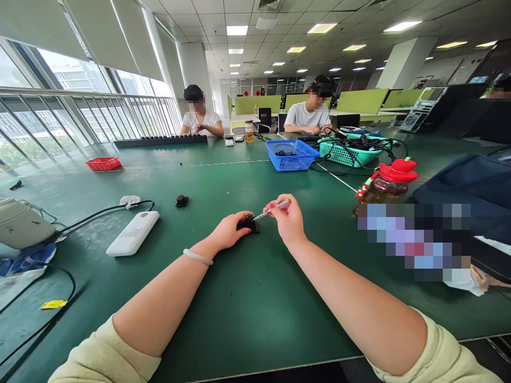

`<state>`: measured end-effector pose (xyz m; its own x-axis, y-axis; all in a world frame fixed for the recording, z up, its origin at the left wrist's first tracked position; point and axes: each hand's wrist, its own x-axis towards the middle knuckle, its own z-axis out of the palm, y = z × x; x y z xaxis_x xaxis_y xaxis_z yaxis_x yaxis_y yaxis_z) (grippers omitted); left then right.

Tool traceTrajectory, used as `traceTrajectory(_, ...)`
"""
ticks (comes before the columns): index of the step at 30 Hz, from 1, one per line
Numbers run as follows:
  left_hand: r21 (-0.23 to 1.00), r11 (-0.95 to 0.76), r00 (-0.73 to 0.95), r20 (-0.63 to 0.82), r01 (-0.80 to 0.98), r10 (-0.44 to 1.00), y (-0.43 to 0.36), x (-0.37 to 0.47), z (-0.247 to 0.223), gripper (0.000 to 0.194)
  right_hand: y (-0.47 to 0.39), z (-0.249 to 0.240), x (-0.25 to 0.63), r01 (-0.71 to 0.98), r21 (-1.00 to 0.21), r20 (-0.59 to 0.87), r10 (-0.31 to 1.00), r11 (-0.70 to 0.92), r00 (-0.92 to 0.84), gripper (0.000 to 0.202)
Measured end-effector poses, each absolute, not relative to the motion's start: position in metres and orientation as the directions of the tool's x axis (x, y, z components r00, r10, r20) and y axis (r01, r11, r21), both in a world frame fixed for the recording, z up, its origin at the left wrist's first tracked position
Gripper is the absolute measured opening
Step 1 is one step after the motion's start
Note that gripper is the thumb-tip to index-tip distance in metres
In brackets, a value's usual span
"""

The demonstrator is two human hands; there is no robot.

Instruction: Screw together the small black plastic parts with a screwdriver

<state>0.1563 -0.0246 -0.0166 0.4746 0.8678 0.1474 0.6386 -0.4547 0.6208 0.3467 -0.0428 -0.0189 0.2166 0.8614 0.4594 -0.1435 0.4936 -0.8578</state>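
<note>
While the left hand (pixel 231 231) holds a small black block (pixel 253 226) on the smooth green tabletop (pixel 255 314), the right hand (pixel 290 219) grips a clear-handled screwdriver (pixel 285 203), its metal tip at the block. Print on the rounded white power bank (pixel 133 234) is too small to read.

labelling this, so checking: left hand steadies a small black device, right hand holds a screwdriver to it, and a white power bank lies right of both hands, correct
Not quite. The left hand steadies the small black device and the right hand holds a screwdriver to it, but the head view shows the white power bank left of both hands.
</note>
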Motion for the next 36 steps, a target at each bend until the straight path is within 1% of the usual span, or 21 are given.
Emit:
traceTrajectory(5, 0.606, -0.451, 0.463, 0.149, 0.655, 0.874, -0.023, 0.156, -0.019, 0.059, -0.038, -0.022, 0.345, -0.221, -0.877, 0.332, 0.87, 0.427, 0.363, 0.033)
traceTrajectory(9, 0.605, -0.463, 0.478, 0.15, 0.648, 0.866, -0.024, 0.156, -0.019, 0.066, -0.027, -0.028, 0.352, -0.274, -0.879, 0.219, 0.84, 0.391, 0.496, 0.034)
traceTrajectory(12, 0.602, -0.462, 0.475, 0.151, 0.652, 0.867, -0.024, 0.157, -0.019, 0.069, -0.023, -0.028, 0.356, -0.273, -0.882, 0.191, 0.821, 0.384, 0.538, 0.035)
traceTrajectory(13, 0.6, -0.462, 0.475, 0.151, 0.653, 0.867, -0.025, 0.156, -0.019, 0.069, -0.023, -0.027, 0.357, -0.256, -0.884, 0.211, 0.822, 0.392, 0.529, 0.035)
traceTrajectory(15, 0.595, -0.469, 0.482, 0.152, 0.653, 0.863, -0.025, 0.156, -0.019, 0.069, -0.026, -0.023, 0.356, -0.183, -0.883, 0.307, 0.827, 0.432, 0.471, 0.035)
traceTrajectory(18, 0.588, -0.491, 0.5, 0.163, 0.643, 0.851, -0.027, 0.156, -0.019, 0.074, -0.036, -0.018, 0.349, 0.001, -0.851, 0.5, 0.809, 0.526, 0.308, 0.032)
traceTrajectory(20, 0.595, -0.503, 0.511, 0.173, 0.627, 0.842, -0.028, 0.156, -0.018, 0.076, -0.042, -0.017, 0.344, 0.125, -0.803, 0.596, 0.781, 0.583, 0.186, 0.029)
traceTrajectory(22, 0.614, -0.51, 0.52, 0.183, 0.602, 0.834, -0.028, 0.156, -0.018, 0.074, -0.045, -0.018, 0.34, 0.219, -0.751, 0.651, 0.754, 0.623, 0.089, 0.029)
traceTrajectory(25, 0.631, -0.526, 0.535, 0.2, 0.571, 0.821, -0.029, 0.156, -0.019, 0.071, -0.044, -0.021, 0.335, 0.305, -0.704, 0.675, 0.737, 0.642, 0.005, 0.041)
traceTrajectory(28, 0.624, -0.529, 0.536, 0.201, 0.575, 0.82, -0.028, 0.155, -0.02, 0.07, -0.041, -0.021, 0.332, 0.337, -0.695, 0.665, 0.746, 0.635, -0.036, 0.048)
traceTrajectory(30, 0.617, -0.523, 0.528, 0.197, 0.588, 0.826, -0.028, 0.155, -0.02, 0.07, -0.04, -0.019, 0.334, 0.329, -0.701, 0.657, 0.753, 0.632, -0.046, 0.05)
traceTrajectory(33, 0.61, -0.517, 0.52, 0.193, 0.6, 0.832, -0.028, 0.155, -0.02, 0.067, -0.041, -0.011, 0.341, 0.269, -0.714, 0.675, 0.738, 0.646, 0.018, 0.052)
traceTrajectory(36, 0.59, -0.514, 0.515, 0.185, 0.623, 0.837, -0.028, 0.156, -0.019, 0.062, -0.045, -0.005, 0.349, 0.195, -0.714, 0.697, 0.711, 0.673, 0.096, 0.047)
